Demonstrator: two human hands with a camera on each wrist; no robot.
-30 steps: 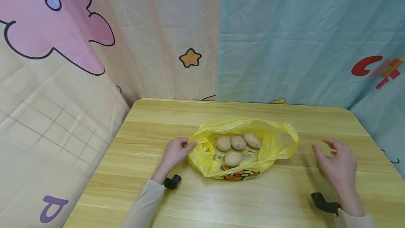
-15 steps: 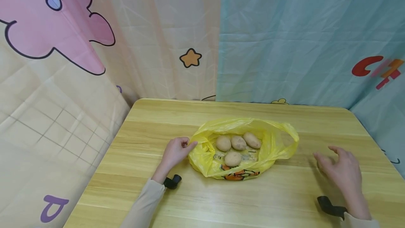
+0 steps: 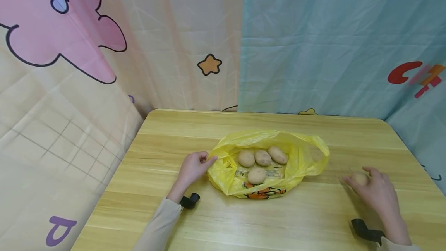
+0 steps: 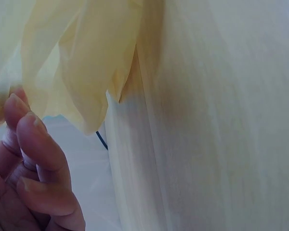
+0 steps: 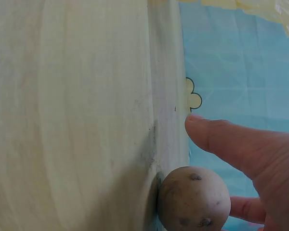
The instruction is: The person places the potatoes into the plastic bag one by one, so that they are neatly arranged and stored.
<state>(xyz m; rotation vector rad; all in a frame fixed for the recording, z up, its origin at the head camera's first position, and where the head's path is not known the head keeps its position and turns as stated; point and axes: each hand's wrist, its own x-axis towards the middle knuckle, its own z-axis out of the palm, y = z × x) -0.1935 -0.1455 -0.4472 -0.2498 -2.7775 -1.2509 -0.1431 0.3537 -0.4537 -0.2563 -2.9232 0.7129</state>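
A yellow plastic bag (image 3: 303,162) lies with its mouth spread on the table, with several potatoes (image 3: 256,175) inside. My left hand (image 3: 193,167) pinches the bag's left rim between thumb and fingertips; the left wrist view shows curled fingers (image 4: 41,139) at the thin film. Right of the bag, my right hand (image 3: 378,189) is around a single potato (image 3: 360,178). In the right wrist view this potato (image 5: 193,199) sits against the tabletop, the thumb (image 5: 221,139) extended and apart from it, another finger partly hidden behind it.
A wood-grain table (image 3: 265,224) carries everything, its rounded far edge against a cream and teal curtain (image 3: 313,49). A black wrist mount (image 3: 189,200) sits on the left wrist, another black mount (image 3: 366,231) on the right.
My right hand has lowered and shifted slightly right and toward me, and a potato now shows between its thumb and fingers. My left hand and the bag have stayed in place.
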